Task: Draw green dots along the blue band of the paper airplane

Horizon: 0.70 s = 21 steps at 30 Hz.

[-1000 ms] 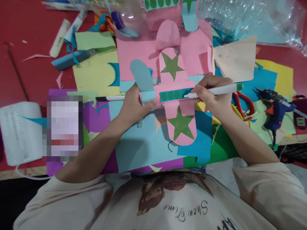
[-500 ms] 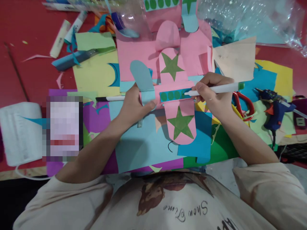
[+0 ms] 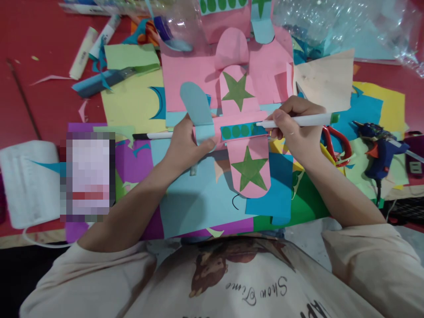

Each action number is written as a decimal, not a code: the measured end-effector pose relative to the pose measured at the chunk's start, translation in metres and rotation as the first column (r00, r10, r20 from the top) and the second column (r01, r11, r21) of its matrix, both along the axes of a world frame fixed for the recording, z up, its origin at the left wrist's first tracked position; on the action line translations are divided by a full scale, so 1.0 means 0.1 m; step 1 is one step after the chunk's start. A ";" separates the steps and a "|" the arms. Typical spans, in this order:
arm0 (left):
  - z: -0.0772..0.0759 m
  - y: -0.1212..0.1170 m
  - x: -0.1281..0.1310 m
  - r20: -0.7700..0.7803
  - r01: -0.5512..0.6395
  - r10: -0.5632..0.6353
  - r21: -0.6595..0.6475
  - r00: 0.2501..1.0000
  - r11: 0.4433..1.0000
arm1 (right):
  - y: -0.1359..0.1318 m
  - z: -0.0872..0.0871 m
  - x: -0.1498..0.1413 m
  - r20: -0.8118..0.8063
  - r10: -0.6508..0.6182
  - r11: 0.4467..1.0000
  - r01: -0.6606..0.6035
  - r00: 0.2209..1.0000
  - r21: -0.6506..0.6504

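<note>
A pink paper airplane (image 3: pixel 238 115) with green stars on its wings and a light blue tail lies in front of me. My left hand (image 3: pixel 189 143) grips its tail end, the thumb on top and the other fingers partly hidden beneath. In my right hand (image 3: pixel 294 126) is a white marker (image 3: pixel 308 120) with a green end, held like a pen. Its tip touches the blue strip (image 3: pixel 243 131) along the body, at a partly coloured green spot right of several green ovals.
Red scissors (image 3: pixel 338 143) and a blue glue gun (image 3: pixel 380 154) lie to the right. At left are a blurred phone (image 3: pixel 89 176), a white mask (image 3: pixel 31 183) and a blue cutter (image 3: pixel 102 81). Clear plastic (image 3: pixel 338 26) and another pink paper piece (image 3: pixel 225 24) stand behind.
The marker tip has shifted slightly within the spot, and my right hand has moved a little with it. My left hand keeps its hold on the airplane.
</note>
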<state>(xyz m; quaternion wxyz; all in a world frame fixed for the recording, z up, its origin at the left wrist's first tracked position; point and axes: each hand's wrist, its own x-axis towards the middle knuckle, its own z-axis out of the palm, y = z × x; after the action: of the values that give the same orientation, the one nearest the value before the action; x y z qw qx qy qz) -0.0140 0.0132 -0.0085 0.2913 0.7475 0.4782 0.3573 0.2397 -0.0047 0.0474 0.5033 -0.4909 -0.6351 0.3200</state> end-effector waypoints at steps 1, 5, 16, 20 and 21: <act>0.00 0.00 0.00 -0.004 -0.002 0.002 -0.003 1.000 1.000 | 0.00 0.00 0.00 0.007 0.001 1.000 -0.001 1.000 -0.005; 0.01 -0.01 0.01 -0.016 -0.024 0.024 -0.004 1.000 1.000 | -0.01 0.00 0.00 0.022 0.020 1.000 -0.020 1.000 0.001; 0.08 0.00 0.02 0.007 -0.005 0.006 -0.053 1.000 0.999 | 0.04 -0.03 0.06 0.071 0.073 0.997 -0.075 0.995 0.027; 0.08 0.00 0.02 0.029 -0.008 0.009 -0.057 1.000 0.998 | 0.03 -0.02 0.06 0.078 0.065 0.998 -0.065 0.995 0.007; 0.08 0.00 0.02 0.029 -0.007 0.009 -0.057 1.000 0.998 | 0.03 -0.02 0.05 0.063 0.061 0.998 -0.061 0.996 0.007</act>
<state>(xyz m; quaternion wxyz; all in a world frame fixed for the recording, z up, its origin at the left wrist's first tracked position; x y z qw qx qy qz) -0.0121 0.0132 -0.0006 0.3183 0.7316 0.4869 0.3555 0.2450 -0.0018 0.0451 0.4752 -0.4788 -0.6667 0.3168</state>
